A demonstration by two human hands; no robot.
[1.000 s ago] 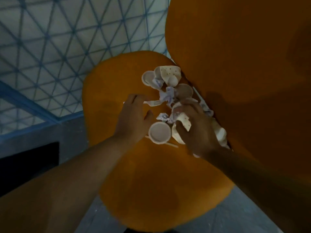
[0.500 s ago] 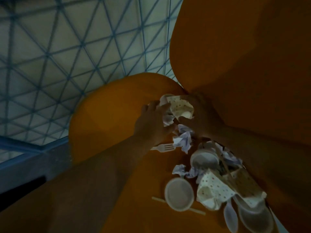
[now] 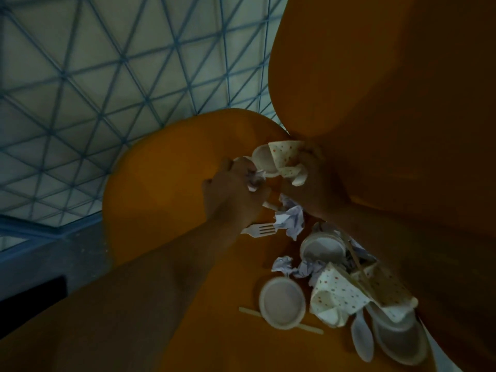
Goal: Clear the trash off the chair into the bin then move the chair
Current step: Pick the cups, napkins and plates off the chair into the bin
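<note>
Two hands gather trash at the far seat: left hand (image 3: pixel 236 189) pinches crumpled paper (image 3: pixel 253 181), right hand (image 3: pixel 308 181) grips the dotted napkin (image 3: pixel 284 157); squeeze tight so nothing spills.

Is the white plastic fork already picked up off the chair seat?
No, the fork lies on the orange seat beside the left forearm, gripped by neither hand.

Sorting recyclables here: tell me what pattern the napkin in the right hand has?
White with small coloured dots, on the napkin; head view.
</note>
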